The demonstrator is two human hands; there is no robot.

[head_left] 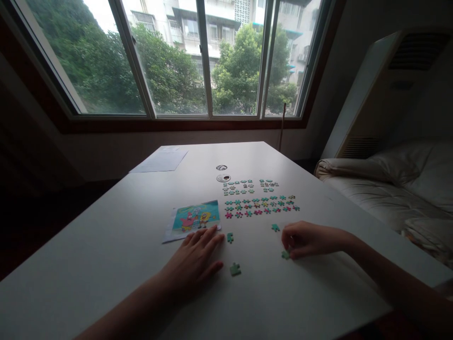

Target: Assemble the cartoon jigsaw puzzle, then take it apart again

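Jigsaw pieces in spaced rows beyond the two hands, probably set apart to keep each shape and colour readable. SpongeBob picture sheet left of the rows, face up, perhaps placed there for comparing colours. Left hand palm down across the sheet's near edge, fingers loosely apart, possibly steadying it; just beside, on the right, a left teal piece and, nearer, a green piece. Right hand with fingers curled at a pale green piece on the tabletop; cannot tell whether clamped on it or merely touching. Just beyond, a right teal piece. Room for moving between the hands, and wide stretches left and right of the rows. Right edge towards the sofa, well apart from the pieces; far edge facing the window.
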